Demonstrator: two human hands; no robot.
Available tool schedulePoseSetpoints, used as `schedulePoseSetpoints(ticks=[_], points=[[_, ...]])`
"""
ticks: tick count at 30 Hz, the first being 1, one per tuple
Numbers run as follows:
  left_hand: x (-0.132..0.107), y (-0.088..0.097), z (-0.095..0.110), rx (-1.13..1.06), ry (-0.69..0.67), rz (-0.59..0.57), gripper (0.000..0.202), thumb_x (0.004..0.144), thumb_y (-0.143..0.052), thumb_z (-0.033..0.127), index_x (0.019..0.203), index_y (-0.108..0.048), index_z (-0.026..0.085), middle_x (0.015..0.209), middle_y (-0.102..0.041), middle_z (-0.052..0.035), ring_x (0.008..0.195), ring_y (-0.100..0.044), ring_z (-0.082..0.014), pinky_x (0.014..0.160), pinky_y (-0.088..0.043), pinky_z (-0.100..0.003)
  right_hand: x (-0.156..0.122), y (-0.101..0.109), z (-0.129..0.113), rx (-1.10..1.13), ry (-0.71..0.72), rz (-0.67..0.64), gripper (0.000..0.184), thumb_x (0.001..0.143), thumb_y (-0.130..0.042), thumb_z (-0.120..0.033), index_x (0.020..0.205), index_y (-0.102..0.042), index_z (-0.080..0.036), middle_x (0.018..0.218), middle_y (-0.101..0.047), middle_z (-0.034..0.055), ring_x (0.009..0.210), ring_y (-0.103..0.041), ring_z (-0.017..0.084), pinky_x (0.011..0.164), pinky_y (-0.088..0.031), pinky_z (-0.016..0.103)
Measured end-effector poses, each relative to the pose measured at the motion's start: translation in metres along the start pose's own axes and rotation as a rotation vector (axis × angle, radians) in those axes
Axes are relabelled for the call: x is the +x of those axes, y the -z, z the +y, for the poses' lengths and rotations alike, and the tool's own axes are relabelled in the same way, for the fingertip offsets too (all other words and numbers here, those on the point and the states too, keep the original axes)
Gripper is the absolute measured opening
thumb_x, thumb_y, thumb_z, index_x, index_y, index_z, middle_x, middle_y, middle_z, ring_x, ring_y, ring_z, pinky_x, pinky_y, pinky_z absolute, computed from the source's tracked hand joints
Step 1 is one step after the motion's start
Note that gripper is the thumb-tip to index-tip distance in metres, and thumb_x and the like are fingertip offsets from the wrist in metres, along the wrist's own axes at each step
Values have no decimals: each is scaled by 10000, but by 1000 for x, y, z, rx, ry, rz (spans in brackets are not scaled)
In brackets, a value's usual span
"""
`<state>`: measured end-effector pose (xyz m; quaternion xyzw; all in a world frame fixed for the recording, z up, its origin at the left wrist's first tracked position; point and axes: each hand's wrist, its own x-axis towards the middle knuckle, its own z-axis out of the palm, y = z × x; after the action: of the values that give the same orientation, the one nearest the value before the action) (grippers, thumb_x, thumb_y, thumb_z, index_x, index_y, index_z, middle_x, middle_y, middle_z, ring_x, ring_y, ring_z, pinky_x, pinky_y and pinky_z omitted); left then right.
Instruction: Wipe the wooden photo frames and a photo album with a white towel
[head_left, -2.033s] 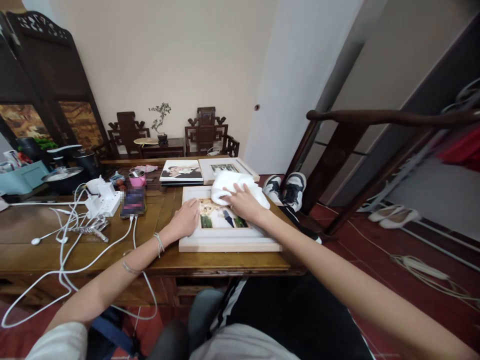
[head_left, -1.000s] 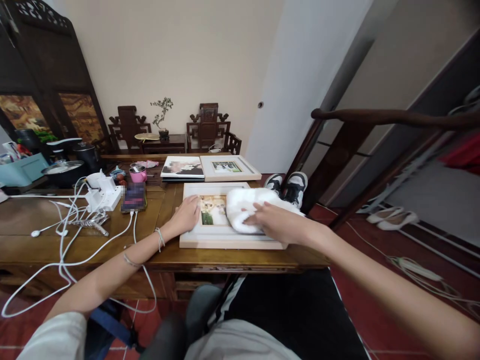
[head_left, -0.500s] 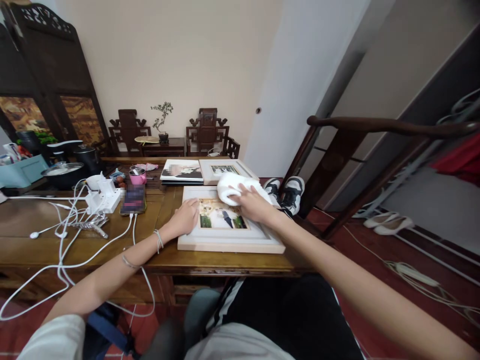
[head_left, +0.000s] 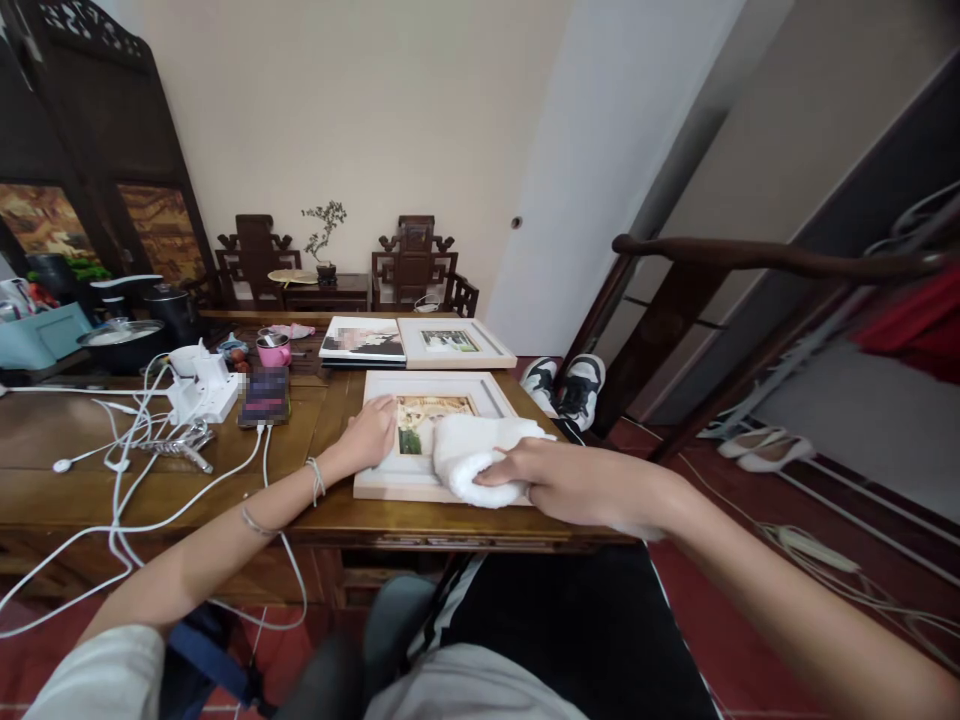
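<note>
Picture frame (head_left: 420, 412), head view: face-up on wooden table (head_left: 315, 400), left border under fingers of left hand (head_left: 373, 432), loosely extended. Right hand (head_left: 555, 475) grasps white cloth (head_left: 469, 450), bunched under and left of its fingers, over frame's near-right part.

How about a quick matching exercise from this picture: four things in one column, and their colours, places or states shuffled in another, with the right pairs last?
1. Right hand
2. Potted plant
3. Left hand
4. Cup

A. Pink
B. Laid on the left side of the nearer picture frame
C. Holding the white cloth
D. Between two dark chairs

Pairs: 1-C, 2-D, 3-B, 4-A
</note>
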<state>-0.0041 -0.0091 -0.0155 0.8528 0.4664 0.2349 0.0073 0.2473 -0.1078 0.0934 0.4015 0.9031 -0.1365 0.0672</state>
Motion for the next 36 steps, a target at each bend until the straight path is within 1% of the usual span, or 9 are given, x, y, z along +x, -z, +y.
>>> schedulePoseSetpoints(ticks=[5, 9, 13, 17, 21, 23, 26, 31, 36], points=[[2, -3, -4, 15, -13, 4, 367, 927, -330, 206, 1242, -490, 105, 1347, -490, -189, 1290, -427, -285, 1047, -413, -511, 40, -14, 15, -78, -48, 86, 670, 716, -380, 12, 1324, -552, -211, 1254, -609, 117, 1276, -435, 296, 1014, -363, 438], [4, -5, -7, 10, -10, 1, 384, 932, -334, 220, 1269, -485, 114, 1359, -493, -174, 1297, -425, -270, 1066, -396, -495, 99, -11, 56, -212, -162, 284, 668, 742, -389, 3, 1369, -492, -201, 1542, -260, 80, 1392, -168, 404, 1040, -217, 660], [5, -5, -8, -1, 35, -3, 387, 939, -330, 238, 1287, -474, 152, 1384, -482, -148, 1306, -420, -254, 1073, -382, -502, 128, -2, 76, -247, -239, 309, 699, 726, -373, 30, 1364, -503, -226, 1557, -212, 46, 1378, -185, 422, 1000, -226, 714], [6, -4, -6, -8, 56, -20, 400, 943, -304, 246, 1294, -460, 133, 1390, -471, -156, 1306, -416, -260, 1061, -391, -508, 107, -11, 50, -244, -155, 229, 698, 696, -394, 43, 1315, -560, -234, 1493, -364, 62, 1342, -285, 402, 997, -255, 682], [5, -2, -4, 14, 75, -47, 430, 940, -291, 242, 1313, -443, 90, 1407, -446, -180, 1317, -401, -280, 1062, -389, -503, 50, -3, 16, -58, 30, 65, 648, 698, -392, 38, 1229, -638, -240, 1204, -658, 68, 1145, -550, 265, 980, -398, 430], [5, -2, -3, 18, 83, -40, 427, 933, -301, 228, 1307, -451, 89, 1400, -455, -183, 1308, -413, -285, 1062, -390, -507, 26, 5, 6, 44, 90, -15, 610, 704, -401, 17, 1189, -668, -240, 1143, -689, 47, 1047, -608, 218, 918, -442, 321], [5, -4, -3, 18, 73, -7, 408, 927, -313, 220, 1279, -482, 102, 1391, -467, -185, 1310, -419, -287, 1061, -394, -512, 20, 5, 4, 93, 85, -37, 624, 703, -403, 11, 1224, -645, -231, 1196, -662, 47, 1079, -593, 218, 916, -441, 305], [5, -4, -5, 11, 24, -15, 416, 935, -302, 226, 1291, -474, 99, 1395, -471, -181, 1321, -417, -266, 1074, -387, -495, 82, -15, 27, -130, -72, 213, 704, 710, -377, 24, 1353, -514, -225, 1429, -457, 106, 1339, -322, 347, 1002, -307, 598], [5, -1, -4, -24, 56, -35, 434, 943, -288, 243, 1319, -447, 98, 1423, -439, -177, 1339, -392, -265, 1087, -374, -480, 144, 1, 44, -245, -195, 297, 592, 783, -419, -36, 1344, -514, -201, 1478, -382, 126, 1366, -222, 393, 979, -256, 694]])
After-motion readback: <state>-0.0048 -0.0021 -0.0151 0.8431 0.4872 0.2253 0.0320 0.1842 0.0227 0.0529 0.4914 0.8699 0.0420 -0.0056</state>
